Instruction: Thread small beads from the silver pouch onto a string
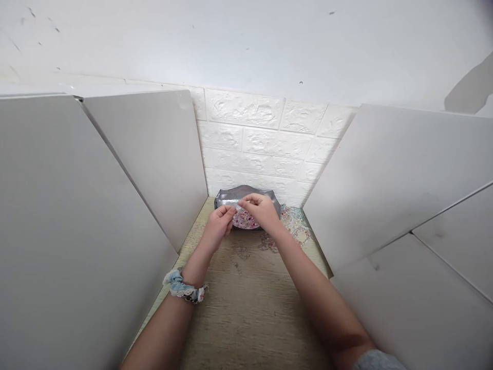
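My left hand [221, 221] and my right hand [260, 209] are raised close together, each with thumb and forefinger pinched. What lies between the fingertips is too small to make out. Behind and below them, a silvery grey bag or pouch [272, 199] stands against the back wall, holding a heap of pink, red and white beads [245, 220]. Small beaded strands [241, 250] lie on the tabletop in front of it. More beaded strings, pink and pale blue [298, 226], are spread to the right of the pouch. A light blue scrunchie [181, 285] circles my left wrist.
White panels stand upright on the left [150, 149] and on the right [389, 190], narrowing toward the back. A white brick-patterned wall [262, 141] closes the far end. The wood-grain tabletop [254, 313] stretches between the panels under my forearms.
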`<state>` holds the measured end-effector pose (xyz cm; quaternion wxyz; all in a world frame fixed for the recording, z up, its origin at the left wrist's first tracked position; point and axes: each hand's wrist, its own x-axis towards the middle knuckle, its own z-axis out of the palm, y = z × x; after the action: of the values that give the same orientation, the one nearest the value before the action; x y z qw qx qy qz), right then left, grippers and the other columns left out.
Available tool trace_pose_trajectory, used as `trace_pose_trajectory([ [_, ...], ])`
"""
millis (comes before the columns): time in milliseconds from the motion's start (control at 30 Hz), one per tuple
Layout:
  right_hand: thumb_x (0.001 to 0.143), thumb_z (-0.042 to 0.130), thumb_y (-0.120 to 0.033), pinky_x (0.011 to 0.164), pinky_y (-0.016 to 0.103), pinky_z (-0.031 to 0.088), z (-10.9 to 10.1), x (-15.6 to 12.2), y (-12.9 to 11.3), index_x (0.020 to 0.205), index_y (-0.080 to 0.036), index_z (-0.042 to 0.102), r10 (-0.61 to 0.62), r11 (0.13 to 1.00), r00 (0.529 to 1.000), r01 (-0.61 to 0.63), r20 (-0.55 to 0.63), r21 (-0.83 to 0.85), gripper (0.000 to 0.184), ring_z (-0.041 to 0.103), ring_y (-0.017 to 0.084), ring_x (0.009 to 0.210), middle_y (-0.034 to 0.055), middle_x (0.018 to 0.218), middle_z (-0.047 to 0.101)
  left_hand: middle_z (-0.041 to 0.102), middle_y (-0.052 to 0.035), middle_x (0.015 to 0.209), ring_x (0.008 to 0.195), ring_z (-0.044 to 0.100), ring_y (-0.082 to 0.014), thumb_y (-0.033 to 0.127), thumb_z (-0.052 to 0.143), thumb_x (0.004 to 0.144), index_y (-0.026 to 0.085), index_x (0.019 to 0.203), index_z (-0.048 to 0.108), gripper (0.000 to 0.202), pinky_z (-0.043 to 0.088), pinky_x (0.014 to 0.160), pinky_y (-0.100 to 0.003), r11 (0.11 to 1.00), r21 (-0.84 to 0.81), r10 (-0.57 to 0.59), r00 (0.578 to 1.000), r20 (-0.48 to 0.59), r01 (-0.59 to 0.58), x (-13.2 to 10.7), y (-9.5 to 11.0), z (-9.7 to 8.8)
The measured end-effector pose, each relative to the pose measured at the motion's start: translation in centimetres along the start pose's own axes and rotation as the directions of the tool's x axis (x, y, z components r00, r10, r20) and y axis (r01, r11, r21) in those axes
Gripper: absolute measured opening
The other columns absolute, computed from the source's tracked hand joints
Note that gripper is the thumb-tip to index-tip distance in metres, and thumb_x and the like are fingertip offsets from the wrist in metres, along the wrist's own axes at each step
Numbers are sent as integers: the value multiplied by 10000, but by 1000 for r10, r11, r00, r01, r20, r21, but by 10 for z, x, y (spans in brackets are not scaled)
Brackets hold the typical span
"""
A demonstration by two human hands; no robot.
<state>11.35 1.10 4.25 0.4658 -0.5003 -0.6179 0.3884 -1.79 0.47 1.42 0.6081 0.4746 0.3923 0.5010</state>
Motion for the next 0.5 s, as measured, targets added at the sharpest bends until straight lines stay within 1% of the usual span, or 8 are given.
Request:
trace_pose_trajectory([
  [33, 684, 548, -319, 416, 200, 260, 5, 3, 5, 695, -167, 541, 110, 963, 992, -89, -70, 253, 152, 307, 59, 423, -58, 481, 363, 250, 101, 397, 319, 175, -16, 407, 580, 659, 164, 638, 425, 289, 110, 312, -146, 1000, -17, 7, 1000, -25, -7, 1, 0, 0],
  [67, 709, 510, -276, 398, 188, 271, 10, 6, 9, 722, -170, 514, 229, 857, 969, -156, -91, 490, 107, 303, 54, 409, -65, 481, 331, 250, 102, 400, 320, 172, -15, 400, 580, 659, 166, 634, 419, 286, 110, 310, -144, 999, -29, 13, 999, -47, -14, 1, 0, -1],
  [100, 716, 470, -197, 400, 174, 305, 13, 9, 13, 742, -168, 496, 343, 708, 937, -215, -61, 673, 47, 328, 51, 411, -65, 490, 331, 250, 102, 403, 320, 169, -14, 393, 578, 661, 167, 632, 414, 281, 109, 309, -143, 999, -39, 18, 998, -63, -21, 2, 0, -1],
  [167, 689, 369, -44, 446, 144, 389, 15, 13, 17, 778, -158, 472, 462, 428, 887, -230, 7, 874, 177, 423, 42, 460, -41, 551, 405, 248, 102, 412, 321, 166, -13, 386, 571, 668, 168, 637, 415, 270, 105, 307, -140, 998, -55, 22, 996, -82, -27, 2, 0, -2],
  [200, 657, 331, 13, 486, 132, 426, 14, 14, 17, 796, -153, 464, 491, 328, 871, -221, 34, 919, 254, 474, 39, 509, -22, 602, 450, 245, 103, 416, 321, 166, -13, 384, 568, 671, 168, 638, 414, 267, 106, 308, -139, 998, -60, 21, 996, -87, -27, 2, 0, -1],
  [233, 630, 304, 53, 527, 126, 455, 13, 15, 17, 818, -150, 458, 504, 262, 862, -208, 50, 942, 317, 516, 39, 566, -1, 663, 488, 240, 103, 419, 322, 167, -13, 381, 565, 673, 168, 638, 412, 265, 107, 308, -138, 998, -60, 20, 996, -90, -25, 2, 0, -1],
  [333, 614, 276, 102, 608, 137, 505, 8, 16, 15, 895, -150, 440, 503, 189, 860, -202, 82, 961, 411, 575, 53, 712, 39, 814, 533, 235, 102, 432, 324, 174, -11, 377, 563, 675, 167, 639, 412, 261, 115, 309, -136, 999, -47, 19, 996, -86, -23, 0, 1, 1],
  [500, 727, 317, 55, 607, 151, 524, 11, 14, 18, 941, -149, 421, 484, 204, 868, -231, 107, 951, 314, 600, 84, 787, 52, 842, 557, 261, 97, 446, 326, 189, -10, 374, 573, 662, 163, 649, 431, 255, 122, 314, -143, 1000, -27, 8, 997, -73, -10, -2, 2, 4],
])
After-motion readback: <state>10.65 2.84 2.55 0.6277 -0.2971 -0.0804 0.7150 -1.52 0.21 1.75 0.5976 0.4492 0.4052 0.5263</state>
